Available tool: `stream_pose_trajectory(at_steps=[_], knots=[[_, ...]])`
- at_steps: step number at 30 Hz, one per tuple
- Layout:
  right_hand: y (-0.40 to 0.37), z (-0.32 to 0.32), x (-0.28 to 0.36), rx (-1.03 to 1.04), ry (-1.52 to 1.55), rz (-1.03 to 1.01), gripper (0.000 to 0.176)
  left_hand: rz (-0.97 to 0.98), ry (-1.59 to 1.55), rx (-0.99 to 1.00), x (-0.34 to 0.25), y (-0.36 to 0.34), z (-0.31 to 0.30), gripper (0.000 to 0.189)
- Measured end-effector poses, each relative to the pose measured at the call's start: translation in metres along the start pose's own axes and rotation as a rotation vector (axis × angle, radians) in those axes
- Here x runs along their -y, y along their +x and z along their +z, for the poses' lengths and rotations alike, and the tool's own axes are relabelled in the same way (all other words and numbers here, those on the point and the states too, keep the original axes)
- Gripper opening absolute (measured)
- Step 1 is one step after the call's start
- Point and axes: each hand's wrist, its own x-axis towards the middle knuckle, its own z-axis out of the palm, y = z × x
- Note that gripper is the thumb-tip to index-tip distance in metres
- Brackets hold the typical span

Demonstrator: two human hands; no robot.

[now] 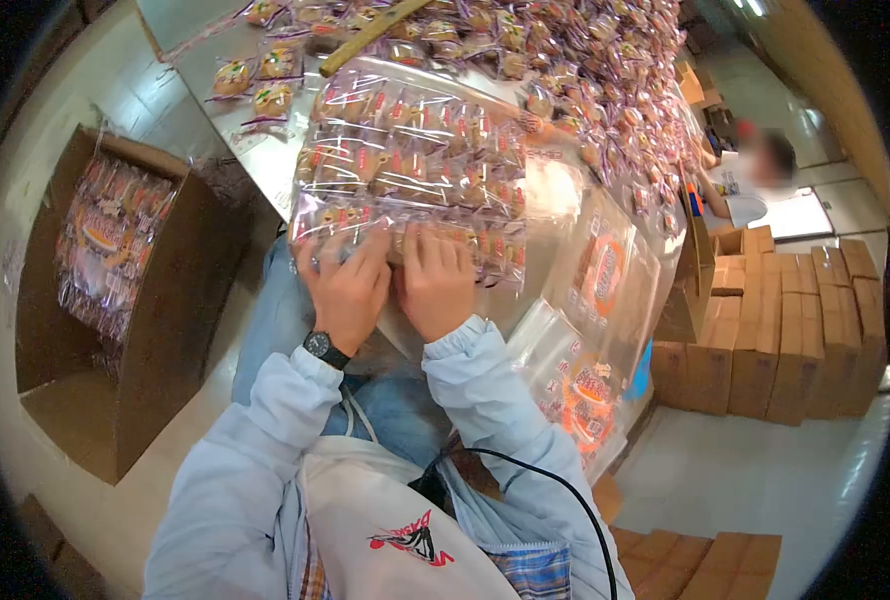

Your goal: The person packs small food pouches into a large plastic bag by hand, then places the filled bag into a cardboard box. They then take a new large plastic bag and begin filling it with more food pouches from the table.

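"At far left, open carton (180, 320): packed bag (105, 240) inside, walls probably containing it. Next?"

"Left hand (350, 290), right hand (435, 285) beside it: both at the near edge of the clear bag of packets (415, 180), on the table (270, 158). Fingers curled, likely steadying the rows; whether either pinches film, cannot tell."

"Further right?"

"Printed bags (600, 275), laid flat, presumably for easy reach. Loose packets (615, 90) heaped beyond, probably to free the near side."
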Motion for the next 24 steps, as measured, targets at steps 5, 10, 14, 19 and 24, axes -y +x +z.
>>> stream_pose_trajectory(at_steps=[5,10,14,19,24], knots=[[0.001,0.01,0.003,0.097,-0.091,-0.058,0.043,0.018,0.008,-0.03,0.001,0.0,0.003,0.053],[0.003,0.025,0.004,-0.018,-0.145,-0.118,0.038,0.035,0.021,0.066,0.006,-0.003,0.001,0.047],[-0.003,0.018,-0.002,0.007,-0.039,-0.115,0.044,0.012,0.103,0.118,-0.004,0.002,-0.003,0.045],[-0.008,-0.005,-0.024,-0.021,0.294,-0.041,0.061,0.063,0.085,0.135,0.003,0.009,-0.011,0.049],[-0.006,0.012,-0.031,-0.08,0.297,-0.087,0.058,0.082,0.102,0.188,0.008,0.007,-0.021,0.054]])
